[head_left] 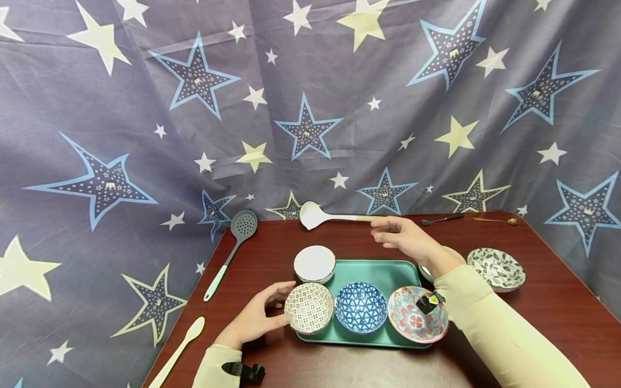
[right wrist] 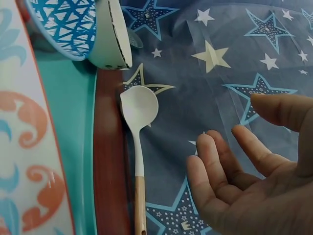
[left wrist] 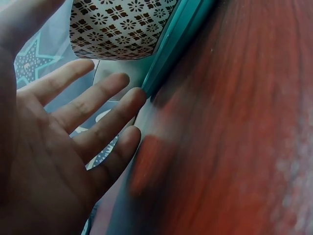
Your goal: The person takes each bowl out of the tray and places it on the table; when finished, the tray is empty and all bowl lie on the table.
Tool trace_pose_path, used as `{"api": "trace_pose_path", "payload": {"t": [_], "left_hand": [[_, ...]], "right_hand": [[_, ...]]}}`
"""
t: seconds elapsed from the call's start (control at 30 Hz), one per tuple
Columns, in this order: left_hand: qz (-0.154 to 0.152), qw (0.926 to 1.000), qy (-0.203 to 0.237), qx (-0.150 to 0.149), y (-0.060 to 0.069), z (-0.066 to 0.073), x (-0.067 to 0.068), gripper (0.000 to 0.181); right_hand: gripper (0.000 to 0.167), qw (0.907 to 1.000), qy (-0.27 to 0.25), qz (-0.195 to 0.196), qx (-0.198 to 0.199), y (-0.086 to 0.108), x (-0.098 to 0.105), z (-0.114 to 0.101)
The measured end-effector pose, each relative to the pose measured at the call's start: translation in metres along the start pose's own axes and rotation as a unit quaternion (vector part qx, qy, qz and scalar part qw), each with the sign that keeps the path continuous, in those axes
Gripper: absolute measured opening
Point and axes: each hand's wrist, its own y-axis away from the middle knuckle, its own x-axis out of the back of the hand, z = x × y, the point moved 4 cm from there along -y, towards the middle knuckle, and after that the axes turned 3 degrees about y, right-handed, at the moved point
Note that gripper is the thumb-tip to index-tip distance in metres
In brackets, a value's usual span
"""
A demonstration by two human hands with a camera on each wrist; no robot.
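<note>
My left hand [head_left: 259, 318] is beside a bowl with a small brown pattern [head_left: 309, 308], at the left end of a green tray [head_left: 378, 272]. In the left wrist view its fingers [left wrist: 107, 122] are spread, with nothing held; whether the thumb touches the bowl I cannot tell. Over the back of the table, my right hand [head_left: 407, 240] reaches toward the wooden handle end of a white ladle [head_left: 315, 215]. The right wrist view has this hand's fingers [right wrist: 210, 181] loosely bent and apart from the ladle. A blue-patterned bowl [head_left: 361, 307] and a red floral bowl [head_left: 412, 318] fill the tray's front.
A white bowl [head_left: 314, 264] stands at the tray's back left. Another pale bowl [head_left: 453, 251] is partly hidden behind my right wrist. Farther right is a leaf-patterned bowl [head_left: 496, 268]. A grey skimmer [head_left: 242, 226] and a cream spoon [head_left: 186, 339] lie left; two small spoons lie back right.
</note>
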Motion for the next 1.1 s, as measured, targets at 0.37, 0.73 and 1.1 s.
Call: {"api": "trace_pose_path", "payload": {"t": [0.37, 0.73, 1.1], "left_hand": [[-0.012, 0.9997, 0.009, -0.022, -0.001, -0.002, -0.002, 0.077], [-0.019, 0.9996, 0.009, -0.020, -0.001, -0.001, -0.003, 0.086], [-0.019, 0.9997, -0.001, -0.017, 0.000, -0.005, -0.002, 0.087]], "right_hand": [[0.047, 0.9994, 0.027, -0.019, -0.014, -0.016, -0.021, -0.003], [0.052, 0.9972, 0.046, -0.058, -0.012, -0.038, -0.045, 0.002], [0.054, 0.9951, 0.039, -0.079, -0.046, -0.055, -0.067, 0.007]]}}
